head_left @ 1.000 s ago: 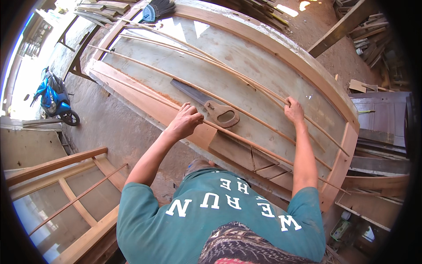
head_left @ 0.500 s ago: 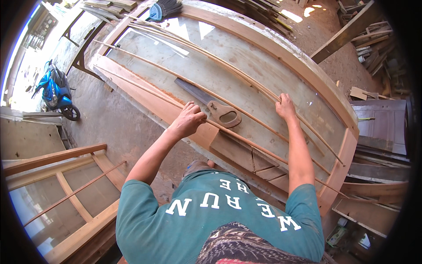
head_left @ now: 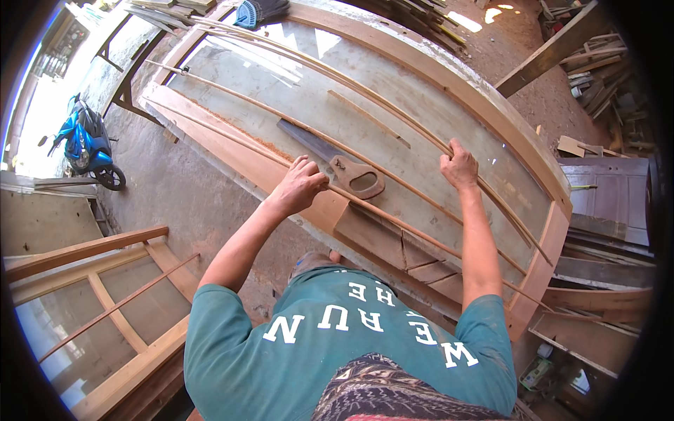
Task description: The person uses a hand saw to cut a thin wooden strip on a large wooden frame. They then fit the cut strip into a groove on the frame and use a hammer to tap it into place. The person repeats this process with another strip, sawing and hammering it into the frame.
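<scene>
Since a second ago, the right hand (head_left: 460,167) has slid left and farther along a thin curved wooden strip (head_left: 393,116), while the left hand (head_left: 300,184) has stayed on its own strip. Fingers of the right hand are curled narrowly over that far strip, pinching it against the glass pane (head_left: 421,91) of the big arched wooden frame (head_left: 491,112). The left hand's fingers are bent close together, gripping a second thin strip (head_left: 232,133) that runs along the near side of the pane. A handsaw (head_left: 337,163) lies flat on the glass between the two hands, its wooden handle just beside the left hand. Far to the left stands a blue motorbike (head_left: 84,144) on the concrete floor. Another wooden frame (head_left: 105,295) with glass panes lies near on the left.
</scene>
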Demonstrator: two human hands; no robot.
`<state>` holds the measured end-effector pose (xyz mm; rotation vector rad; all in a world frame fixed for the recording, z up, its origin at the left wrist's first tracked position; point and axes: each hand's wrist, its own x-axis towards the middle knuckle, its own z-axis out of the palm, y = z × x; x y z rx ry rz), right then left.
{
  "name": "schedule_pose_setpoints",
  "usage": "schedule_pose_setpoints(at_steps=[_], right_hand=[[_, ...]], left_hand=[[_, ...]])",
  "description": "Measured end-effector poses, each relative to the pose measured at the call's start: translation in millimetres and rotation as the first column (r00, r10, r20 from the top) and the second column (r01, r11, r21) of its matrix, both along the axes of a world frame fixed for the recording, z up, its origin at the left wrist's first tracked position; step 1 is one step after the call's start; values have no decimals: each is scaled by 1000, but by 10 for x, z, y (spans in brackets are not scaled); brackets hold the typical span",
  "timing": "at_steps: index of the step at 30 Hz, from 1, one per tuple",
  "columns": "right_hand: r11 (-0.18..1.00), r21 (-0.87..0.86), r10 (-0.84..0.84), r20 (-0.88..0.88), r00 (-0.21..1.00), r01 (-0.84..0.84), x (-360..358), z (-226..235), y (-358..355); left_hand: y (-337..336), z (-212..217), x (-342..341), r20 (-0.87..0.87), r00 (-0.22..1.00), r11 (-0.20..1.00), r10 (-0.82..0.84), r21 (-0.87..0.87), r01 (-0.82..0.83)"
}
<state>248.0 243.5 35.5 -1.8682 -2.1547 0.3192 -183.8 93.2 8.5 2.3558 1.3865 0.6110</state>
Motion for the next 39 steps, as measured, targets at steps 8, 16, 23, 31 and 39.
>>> schedule_pose_setpoints(at_steps=[8,16,23,31,39], right_hand=[[999,-21,44,18,999,-44,510,79,-135],[999,-44,18,35,999,-16,1016,-338,-304],[997,-4,81,-128,988,-82,1051,-441,-275],[997,-43,52,-147,988,-59,986,-442,-273],[995,82,71,-213,974,-55,268,-291,-83]], left_hand=[[21,31,-12,16,1000,1000,-15,-17,15],[63,-11,-56,36,999,1000,-20,-19,20],[78,12,-77,25,999,999,-23,-33,24],[51,17,-97,11,1000,999,-20,-29,20],[99,25,-91,10,999,999,-36,-31,36]])
